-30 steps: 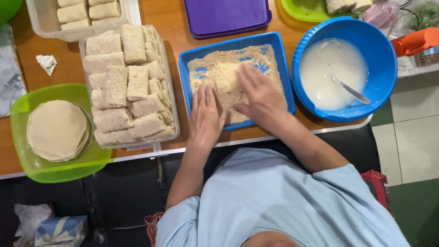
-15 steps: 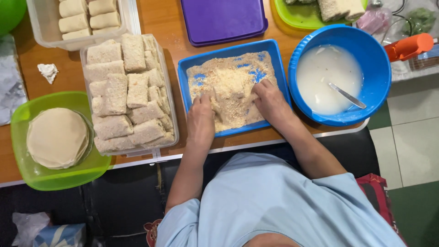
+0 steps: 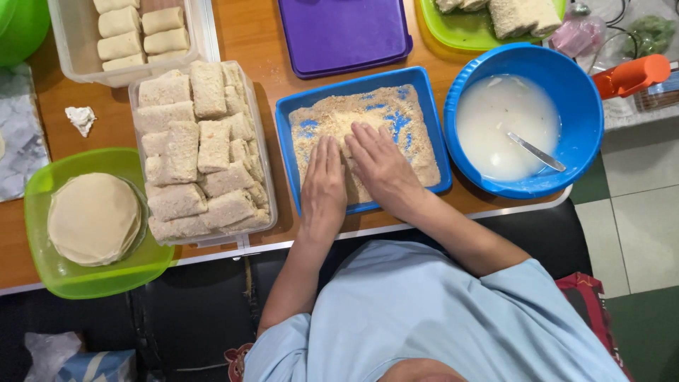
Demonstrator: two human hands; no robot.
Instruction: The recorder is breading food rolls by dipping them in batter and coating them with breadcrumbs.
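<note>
Right now both hands lie flat, fingers stretched out and gripping nothing I can see, pressing down in the blue tray of crumbs. The left hand and right hand sit side by side, and whatever is under them is hidden. Beside the tray, a clear box holds crumbed rolls. A blue bowl of white batter has a spoon in it. Top boxes are cut off. It all rests on a wooden worktop, with green and white floor tiles nearby.
</note>
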